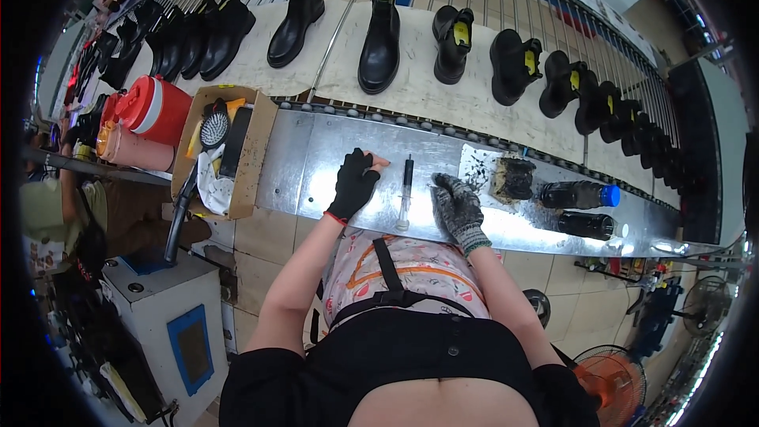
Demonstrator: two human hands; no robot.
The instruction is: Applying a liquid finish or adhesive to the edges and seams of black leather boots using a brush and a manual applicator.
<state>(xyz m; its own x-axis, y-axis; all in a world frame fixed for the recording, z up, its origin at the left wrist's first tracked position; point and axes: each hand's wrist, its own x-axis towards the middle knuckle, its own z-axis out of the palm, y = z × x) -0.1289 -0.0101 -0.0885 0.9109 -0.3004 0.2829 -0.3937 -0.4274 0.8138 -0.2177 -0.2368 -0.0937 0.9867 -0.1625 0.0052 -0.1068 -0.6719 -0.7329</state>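
Observation:
My left hand (356, 183), in a black glove with bare fingertips, rests on the metal bench top (304, 154). Its fingers are loosely bent and apart, holding nothing. To its right lies a syringe (406, 191) with a dark plunger and a clear barrel, untouched by either hand. On the syringe's other side my right hand (458, 209), in a grey knit glove, lies on the bench with nothing in its outstretched fingers. Beyond it are a blackened sponge-like block (513, 179) on a stained white sheet (477, 164), a dark bottle with a blue cap (575, 195) and another dark bottle (587, 225).
Black boots (380, 39) and low black shoes (514, 71) stand along a pale conveyor belt (332, 55) behind the bench. A cardboard box (257, 150) holds a hairbrush (213, 130). Left of it is a red jug (154, 108); an orange fan (609, 383) stands at the lower right.

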